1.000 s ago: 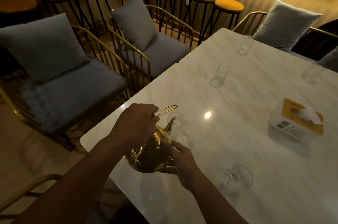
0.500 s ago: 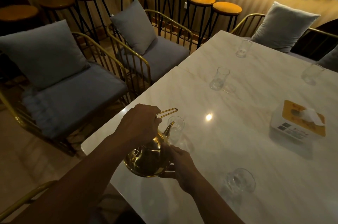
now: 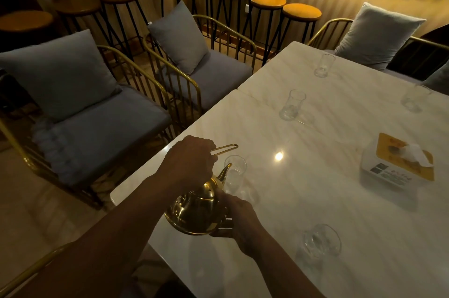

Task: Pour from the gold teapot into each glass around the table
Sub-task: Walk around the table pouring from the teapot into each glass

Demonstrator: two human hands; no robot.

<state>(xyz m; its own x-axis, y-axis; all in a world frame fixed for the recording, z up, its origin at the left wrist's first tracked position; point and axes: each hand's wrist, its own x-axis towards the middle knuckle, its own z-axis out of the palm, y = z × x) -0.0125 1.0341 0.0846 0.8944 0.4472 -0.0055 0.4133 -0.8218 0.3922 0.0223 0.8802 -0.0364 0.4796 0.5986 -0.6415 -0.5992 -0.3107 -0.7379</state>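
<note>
Spout: your shiny gold metal teapot [image 3: 194, 210] is tipping far-right over the clear glass tumbler [image 3: 234, 171].
Grip: your left hand [image 3: 189, 161] is clenching the handle; your right hand [image 3: 237, 217] is cupping the base.

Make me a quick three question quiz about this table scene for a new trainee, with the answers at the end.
1. True or false: the gold teapot is resting on the table.
2. How many glasses are visible on the table?
3. Which hand grips the teapot's handle from above: A left hand, B right hand?

Key:
1. False; both hands hold it tilted, spout at the nearest glass.
2. Five.
3. A; the right hand steadies the body.
</note>
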